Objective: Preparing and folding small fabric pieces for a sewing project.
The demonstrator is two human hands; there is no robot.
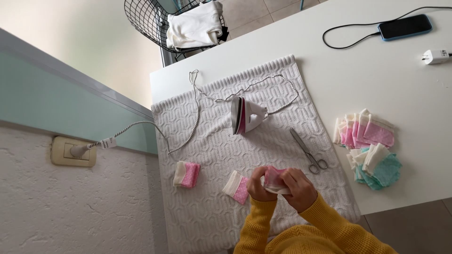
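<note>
Desk (376, 89), white and broad, carries everything, with a white knitted towel (263, 155) spread over its near part. On the towel a small white and pink iron (246, 115) stands upright, its braided cord (195, 106) trailing off to a wall socket (73, 151). Scissors (308, 153) lie just right of the iron. Piles of folded pink (362, 130) and teal (376, 168) fabric pieces sit on the bare desk beyond the towel's right edge. Two more folded pink-and-white pieces (187, 174) (237, 186) rest on the towel. Left hand (260, 184) and right hand (296, 186), fingers closed, grip a small pink fabric piece (274, 180) between them, held just above the towel's near edge.
</note>
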